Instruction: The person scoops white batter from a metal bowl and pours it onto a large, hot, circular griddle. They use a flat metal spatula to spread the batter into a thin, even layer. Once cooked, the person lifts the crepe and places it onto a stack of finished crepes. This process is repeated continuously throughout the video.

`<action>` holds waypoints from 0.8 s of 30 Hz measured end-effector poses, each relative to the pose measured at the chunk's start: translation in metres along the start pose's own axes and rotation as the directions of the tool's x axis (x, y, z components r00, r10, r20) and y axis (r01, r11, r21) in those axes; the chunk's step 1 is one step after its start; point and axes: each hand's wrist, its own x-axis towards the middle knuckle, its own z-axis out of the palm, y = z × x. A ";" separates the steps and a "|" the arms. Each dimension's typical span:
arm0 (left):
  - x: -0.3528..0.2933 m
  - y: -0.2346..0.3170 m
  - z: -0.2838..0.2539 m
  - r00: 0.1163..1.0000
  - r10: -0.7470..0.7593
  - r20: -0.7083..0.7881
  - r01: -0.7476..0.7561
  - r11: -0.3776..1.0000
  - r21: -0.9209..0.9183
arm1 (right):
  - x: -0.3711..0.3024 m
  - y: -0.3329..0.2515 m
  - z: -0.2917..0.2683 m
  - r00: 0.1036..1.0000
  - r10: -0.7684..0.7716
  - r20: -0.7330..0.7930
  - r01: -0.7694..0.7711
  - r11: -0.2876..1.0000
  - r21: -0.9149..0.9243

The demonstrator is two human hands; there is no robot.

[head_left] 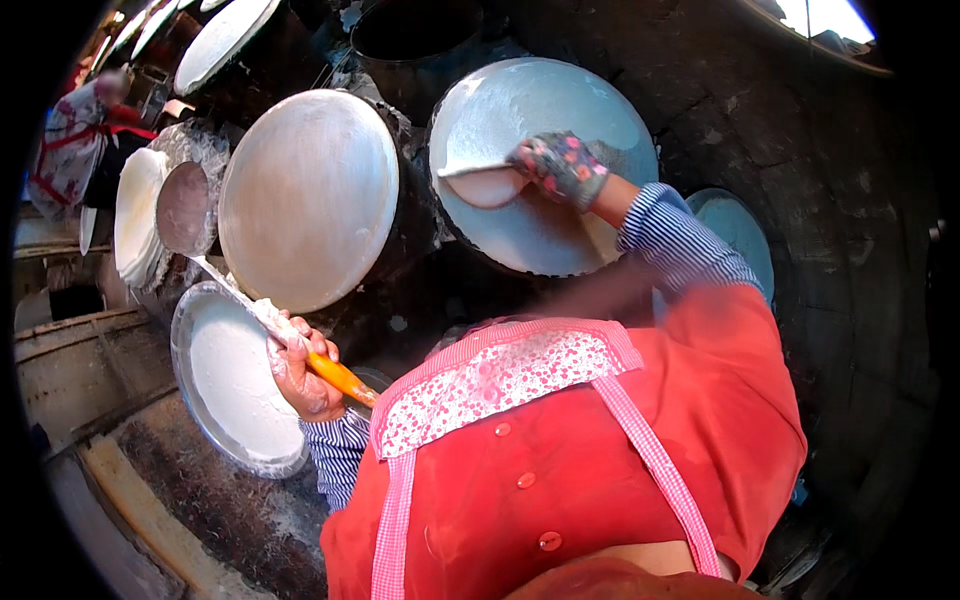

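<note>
My left hand (pixel 308 372) is bare, with pale smears on it, and its fingers wrap round the orange handle of a long ladle (pixel 184 208). The ladle's round bowl is raised beside the middle griddle (pixel 305 200); a white clump sticks to its shaft. In a flowered glove, my right hand (pixel 562 170) grips a half-round spreader (pixel 488 186) over the right-hand griddle (pixel 545 90). A thin whitish coating covers much of that griddle. Below the ladle stands a wide bowl (pixel 290 466) of white batter, next to my left hand.
Thin pale flatbreads (pixel 138 215) are stacked at the left. Behind the griddles stands a dark drum (pixel 415 45), with another pale round griddle (pixel 225 40) at the far left. A bluish round lid or pan (pixel 738 235) lies right. Another person (pixel 75 150) works at far left.
</note>
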 end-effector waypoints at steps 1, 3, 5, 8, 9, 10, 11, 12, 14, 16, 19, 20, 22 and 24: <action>-0.003 -0.001 0.000 1.000 0.012 -0.012 -0.012 1.000 0.005 | -0.009 0.003 -0.001 0.998 -0.055 0.027 0.057 0.997 -0.055; -0.007 -0.002 -0.002 0.999 0.034 -0.032 -0.034 0.999 0.014 | -0.025 0.009 -0.003 0.984 -0.156 0.085 0.168 0.972 -0.162; -0.011 -0.002 -0.003 0.998 0.036 -0.046 -0.036 0.999 0.015 | -0.028 0.016 -0.014 0.949 -0.313 -0.029 0.300 0.930 -0.212; -0.012 -0.004 0.000 0.998 0.053 -0.028 -0.053 0.999 -0.002 | 0.007 0.035 -0.015 0.972 -0.214 -0.095 0.203 0.972 -0.115; -0.012 -0.005 0.000 0.998 0.048 -0.030 -0.048 0.999 -0.001 | 0.027 0.023 -0.009 0.977 -0.174 -0.122 0.150 0.972 -0.181; -0.012 -0.005 0.002 0.997 0.045 -0.063 -0.044 0.999 0.008 | 0.041 -0.003 -0.014 0.998 -0.068 -0.014 0.066 0.993 -0.100; -0.012 -0.005 0.003 0.996 0.047 -0.078 -0.046 0.999 0.013 | 0.049 -0.004 -0.008 0.991 -0.129 0.019 0.130 0.982 -0.139; -0.012 -0.005 0.005 0.995 0.047 -0.082 -0.045 0.999 0.025 | 0.058 0.002 0.000 0.981 -0.183 0.063 0.191 0.967 -0.171; -0.012 -0.004 0.007 0.995 0.046 -0.089 -0.041 0.998 0.050 | 0.056 0.013 0.008 0.953 -0.272 0.132 0.295 0.929 -0.221; -0.016 -0.006 0.003 0.991 0.054 -0.125 -0.048 0.997 0.054 | 0.040 0.026 0.002 0.901 -0.399 0.170 0.425 0.892 -0.156; -0.021 -0.013 -0.003 0.991 0.043 -0.130 -0.041 0.999 0.016 | 0.009 0.041 -0.020 0.837 -0.469 0.282 0.520 0.842 -0.145; -0.027 -0.014 -0.002 0.990 0.044 -0.136 -0.044 0.999 0.008 | -0.001 0.049 -0.027 0.817 -0.508 0.271 0.560 0.812 -0.166; -0.036 -0.015 -0.003 0.987 0.053 -0.150 -0.054 0.999 -0.005 | -0.012 0.064 -0.040 0.837 -0.494 0.235 0.531 0.836 -0.138; -0.038 -0.013 -0.002 0.989 0.061 -0.135 -0.065 0.998 -0.023 | -0.008 0.083 -0.052 0.910 -0.368 0.191 0.381 0.924 -0.039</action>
